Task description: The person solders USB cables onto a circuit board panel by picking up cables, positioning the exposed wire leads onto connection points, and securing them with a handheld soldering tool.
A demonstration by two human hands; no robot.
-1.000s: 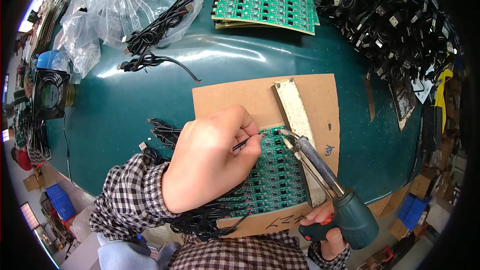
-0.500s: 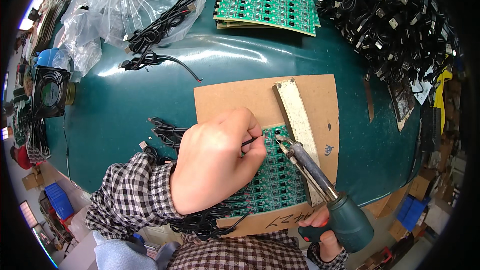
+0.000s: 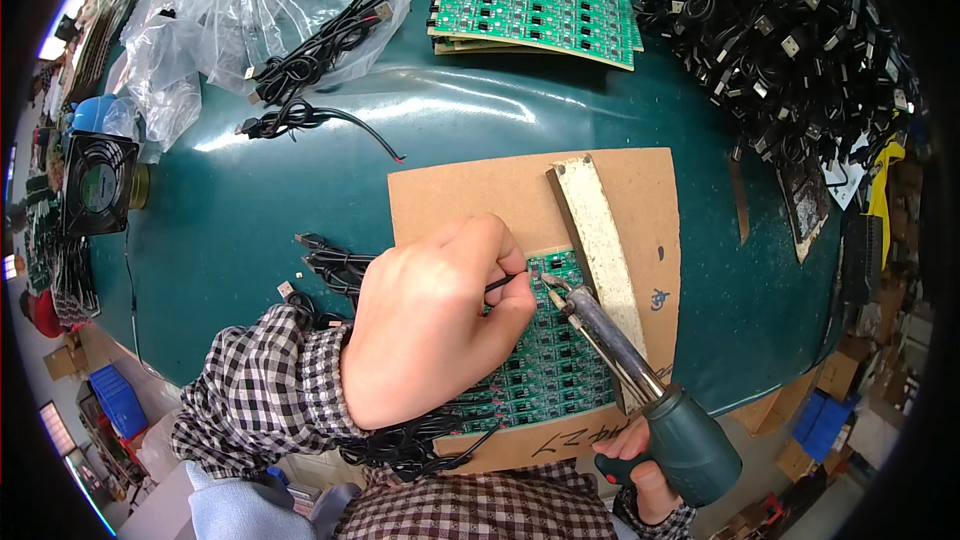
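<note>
My left hand (image 3: 435,315) pinches a thin black cable (image 3: 500,282) at the upper left of a green circuit board panel (image 3: 560,360). Its fingertips rest near the panel's top edge. My right hand (image 3: 645,465) grips the dark green handle of a soldering iron (image 3: 690,440), which has a trigger-like lever. The iron's tip points up and left, close to the cable end; whether they touch I cannot tell. Beneath the panel lies a brown fibreboard (image 3: 470,190). A pale, worn bar (image 3: 600,230) lies along the panel's right side. Part of the panel is hidden under my left hand.
Black USB cables (image 3: 340,265) lie left of the board, with more bundled (image 3: 410,445) at its lower edge. Farther back are a clear plastic bag (image 3: 290,10), stacked green panels (image 3: 530,0) and a large cable heap (image 3: 770,30). A small fan (image 3: 100,185) stands at far left.
The soldering iron has shifted slightly left, bringing its tip nearer to the cable end and my left fingertips. My left hand has stayed nearly still.
</note>
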